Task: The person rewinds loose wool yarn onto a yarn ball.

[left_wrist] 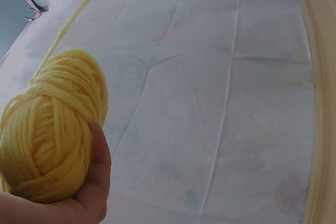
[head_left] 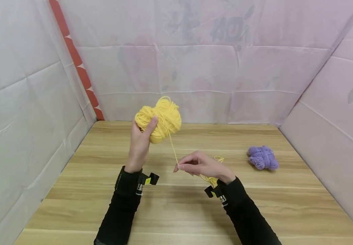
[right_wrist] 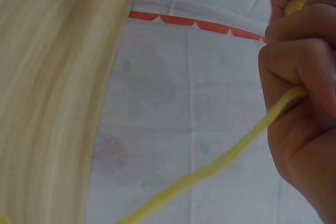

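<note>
yarnfan: Left hand (head_left: 139,146) is curled round a fat yellow wound yarn ball (head_left: 164,119), held up left of middle, towards the far edge of the pale wood-grain table (head_left: 103,190). Right hand (head_left: 205,165) pinches its thin yellow strand (head_left: 173,149), nearer in.

loop22: Right wrist cam catches the strand running on past the fingers; head view hides that (loose yellow tangle (head_left: 211,180) under the wrist, though).

yarnfan: Elbow room?

loop22: Both hands well in from the sides. Lumpy purple yarn bundle (head_left: 263,158) sits near the right edge. Lettering on the far whitish sheet (head_left: 195,75)'s too faint to read.
</note>
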The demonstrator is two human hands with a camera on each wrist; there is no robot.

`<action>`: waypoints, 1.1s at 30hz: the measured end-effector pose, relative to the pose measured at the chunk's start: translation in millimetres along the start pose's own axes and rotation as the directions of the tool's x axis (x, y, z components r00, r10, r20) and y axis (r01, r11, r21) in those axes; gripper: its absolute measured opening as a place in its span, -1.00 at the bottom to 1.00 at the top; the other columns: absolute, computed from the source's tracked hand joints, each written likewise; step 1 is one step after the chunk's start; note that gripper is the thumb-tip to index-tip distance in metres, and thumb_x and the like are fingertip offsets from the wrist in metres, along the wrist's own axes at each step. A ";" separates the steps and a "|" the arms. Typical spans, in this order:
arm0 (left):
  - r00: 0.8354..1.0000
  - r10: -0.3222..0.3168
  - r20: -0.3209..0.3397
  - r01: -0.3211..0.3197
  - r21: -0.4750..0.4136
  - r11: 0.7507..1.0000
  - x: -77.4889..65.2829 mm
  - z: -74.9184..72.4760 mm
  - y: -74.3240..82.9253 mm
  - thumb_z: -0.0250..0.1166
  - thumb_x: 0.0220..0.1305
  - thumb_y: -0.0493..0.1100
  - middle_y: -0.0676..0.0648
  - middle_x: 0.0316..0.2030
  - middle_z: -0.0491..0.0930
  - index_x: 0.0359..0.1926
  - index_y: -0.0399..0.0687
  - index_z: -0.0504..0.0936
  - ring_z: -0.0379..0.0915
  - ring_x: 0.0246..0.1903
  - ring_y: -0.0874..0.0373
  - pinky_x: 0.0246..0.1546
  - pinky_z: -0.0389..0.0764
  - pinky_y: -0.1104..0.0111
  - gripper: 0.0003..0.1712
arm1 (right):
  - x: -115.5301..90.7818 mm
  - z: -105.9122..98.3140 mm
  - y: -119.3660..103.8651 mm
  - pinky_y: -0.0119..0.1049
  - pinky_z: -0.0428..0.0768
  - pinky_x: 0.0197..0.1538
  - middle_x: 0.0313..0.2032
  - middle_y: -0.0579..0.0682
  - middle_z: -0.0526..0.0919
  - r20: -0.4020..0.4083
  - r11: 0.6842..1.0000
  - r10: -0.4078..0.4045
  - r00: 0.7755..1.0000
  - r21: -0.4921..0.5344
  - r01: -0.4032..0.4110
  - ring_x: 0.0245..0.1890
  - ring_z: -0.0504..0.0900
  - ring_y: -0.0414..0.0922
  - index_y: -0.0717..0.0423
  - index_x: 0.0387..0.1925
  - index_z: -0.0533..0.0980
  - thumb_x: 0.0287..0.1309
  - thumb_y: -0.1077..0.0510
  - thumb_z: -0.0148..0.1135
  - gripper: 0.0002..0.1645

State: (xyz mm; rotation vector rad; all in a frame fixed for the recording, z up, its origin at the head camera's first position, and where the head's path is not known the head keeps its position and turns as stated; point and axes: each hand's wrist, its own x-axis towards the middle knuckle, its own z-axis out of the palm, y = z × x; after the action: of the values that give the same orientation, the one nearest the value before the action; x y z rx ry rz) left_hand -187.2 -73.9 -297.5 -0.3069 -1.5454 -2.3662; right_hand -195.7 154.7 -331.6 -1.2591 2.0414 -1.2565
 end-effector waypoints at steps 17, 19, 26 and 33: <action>0.921 -0.143 0.363 0.141 0.031 0.989 -6.9 10.3 -3.8 0.06 0.45 -0.11 -0.05 -0.13 0.51 0.29 -0.06 0.21 0.57 -0.22 0.20 -0.19 0.66 0.40 -0.54 | -6.8 -18.6 28.6 -0.39 0.16 -0.53 -0.73 -0.16 0.20 -0.327 0.959 0.236 0.915 0.229 -0.165 -0.70 0.15 -0.25 0.25 -0.38 0.53 0.37 0.22 0.00 -0.75; 0.893 -0.174 0.414 0.154 0.083 0.985 -7.3 10.5 -3.5 0.07 0.45 -0.10 -0.06 -0.15 0.53 0.31 -0.04 0.22 0.59 -0.26 0.19 -0.24 0.67 0.39 -0.52 | -10.0 -21.4 28.3 -0.39 0.17 -0.52 -0.71 -0.16 0.21 -0.355 0.950 0.265 0.896 0.255 -0.180 -0.68 0.15 -0.25 0.19 -0.43 0.45 0.33 0.29 -0.04 -0.80; 0.778 -0.319 0.541 0.178 0.298 0.938 -9.7 13.3 -3.7 0.19 0.34 -0.07 -0.14 -0.23 0.60 0.25 0.05 0.32 0.65 -0.35 0.07 -0.33 0.72 0.19 -0.51 | -18.7 -28.0 22.7 -0.37 0.56 -0.31 -0.44 -0.14 0.54 -0.421 0.957 0.248 0.873 0.244 -0.154 -0.46 0.51 -0.26 0.01 -0.22 0.50 0.36 -0.05 0.07 -0.76; 0.741 -0.389 0.547 0.116 0.467 0.877 -10.4 17.7 -8.7 0.35 0.21 -0.03 -0.16 -0.23 0.58 0.09 0.09 0.45 0.62 -0.34 0.01 -0.34 0.72 0.12 -0.55 | -19.4 -30.7 16.7 -0.49 0.58 -0.36 -0.37 -0.17 0.60 -0.394 0.910 0.242 0.887 0.408 -0.067 -0.42 0.56 -0.31 0.02 -0.37 0.58 0.33 0.01 0.14 -0.78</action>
State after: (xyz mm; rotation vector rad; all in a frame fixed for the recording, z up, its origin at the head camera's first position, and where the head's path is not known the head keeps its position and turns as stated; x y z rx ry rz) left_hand -180.4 -53.1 -301.4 -0.9134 -2.4897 -2.1481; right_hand -216.4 188.9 -332.5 -0.6516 1.9849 -1.8772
